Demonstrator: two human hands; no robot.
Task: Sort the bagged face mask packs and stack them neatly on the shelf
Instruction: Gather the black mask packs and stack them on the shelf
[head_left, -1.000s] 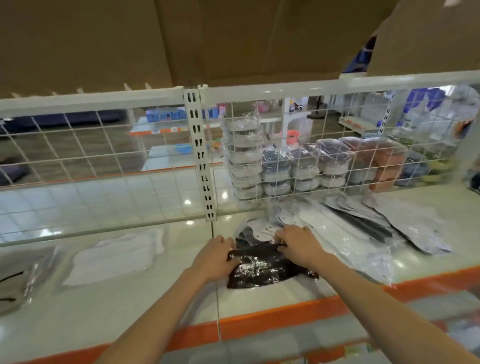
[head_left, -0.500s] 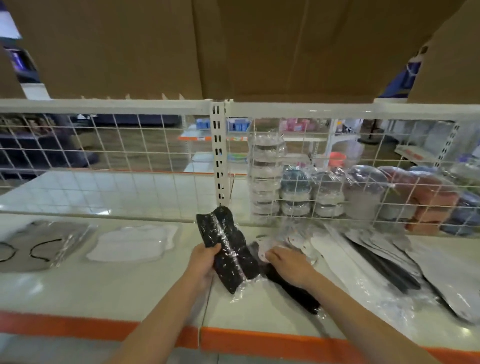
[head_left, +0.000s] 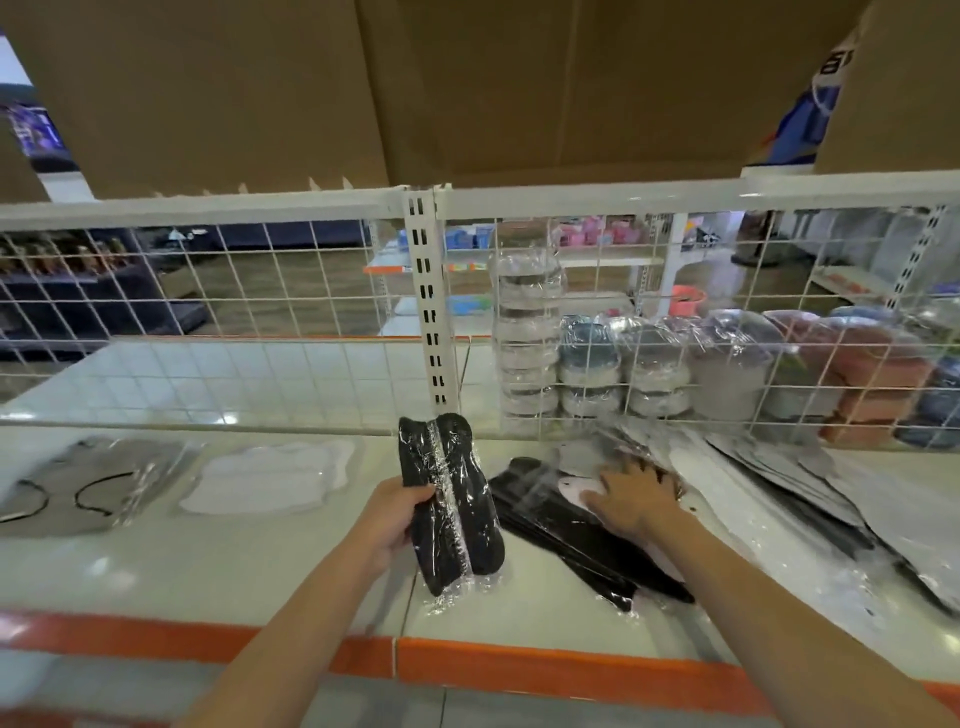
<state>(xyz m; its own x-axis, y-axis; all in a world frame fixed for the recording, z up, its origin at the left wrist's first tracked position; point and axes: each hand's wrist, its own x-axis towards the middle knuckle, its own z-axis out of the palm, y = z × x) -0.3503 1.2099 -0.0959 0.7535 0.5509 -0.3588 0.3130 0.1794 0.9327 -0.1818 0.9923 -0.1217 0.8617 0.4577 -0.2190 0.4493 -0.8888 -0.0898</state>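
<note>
Gripped upright in the left hand (head_left: 390, 525), a bagged black mask pack (head_left: 450, 501) above the shelf (head_left: 234, 577) front edge. Spread flat by the right hand (head_left: 631, 499), fingers on the loose pile of mask packs (head_left: 753, 499) toward the right end. Slick film: likely slipping, sliding forward over the orange edge.

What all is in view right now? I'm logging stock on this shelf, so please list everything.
Black bagged mask pack: one, black, held upright in the left grip.
Loose heap of bagged mask packs: many, black, white and grey, shelf right.
White bagged mask pack: one pile, white, shelf left of centre.
Grey bagged mask pack: one pile, grey with black loops, far left.
White shelf: one, white with orange edge.
Wire mesh panel: white, behind the shelf.
Wrapped bowl stacks: several, behind the mesh, right.
Cardboard boxes: brown, above.
Left hand: grips the black pack.
Right hand: flat on the heap.
</note>
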